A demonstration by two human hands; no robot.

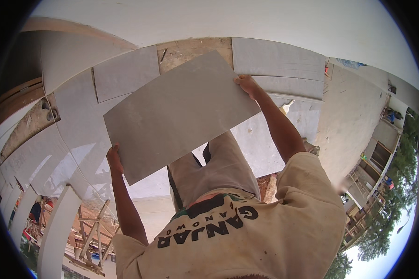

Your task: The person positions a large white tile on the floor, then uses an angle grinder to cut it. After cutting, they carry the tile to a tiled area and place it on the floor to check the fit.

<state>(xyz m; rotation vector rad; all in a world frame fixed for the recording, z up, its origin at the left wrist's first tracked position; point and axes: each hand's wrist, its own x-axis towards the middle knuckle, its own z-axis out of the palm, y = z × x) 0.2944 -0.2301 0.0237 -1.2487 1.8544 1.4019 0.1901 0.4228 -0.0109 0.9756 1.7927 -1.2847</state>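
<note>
I hold a large grey rectangular tile [179, 116] at a slant over the floor, across my legs. My left hand [114, 158] grips the tile's lower left corner, and my right hand [247, 85] grips its right end near the upper corner. Beyond it, grey tiles [125, 67] [277, 56] lie on either side of a bare rough patch [193, 46] with a dark thin object [163, 56] on it. A brush-like tool [286, 107] with a pale handle lies right of my right forearm.
A white wall [274, 16] runs along the far edge. Dark shoes or objects [49, 109] and a thin cord [65, 146] lie at the left. Wooden scaffolding [91, 232] stands beyond pillars [51, 232] at lower left. A walkway [349, 102] extends right, toward trees.
</note>
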